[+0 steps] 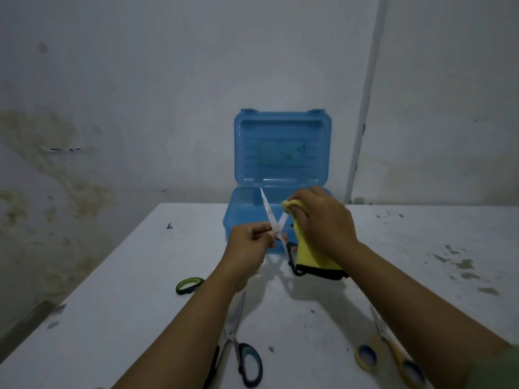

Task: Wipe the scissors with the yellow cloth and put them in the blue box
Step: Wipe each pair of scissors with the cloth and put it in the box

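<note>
My left hand (250, 242) grips a pair of scissors (268, 211) near the pivot, blades spread and pointing up, black handle hanging below. My right hand (323, 220) holds the yellow cloth (311, 256), black-edged at the bottom, pressed around the tip of the right blade. Behind both hands the blue box (244, 209) stands with its lid (282, 147) upright against the wall. On the table lie other scissors: a blue-and-black-handled pair (238, 341) under my left forearm, a yellow-handled pair (390, 352) under my right forearm, and a green-handled pair (189, 284), mostly hidden by my left arm.
The white table (126, 304) is stained with grey marks at the right. A stained wall rises just behind the box, with a white pipe (362, 122) running up at the right. The table's left edge falls away diagonally.
</note>
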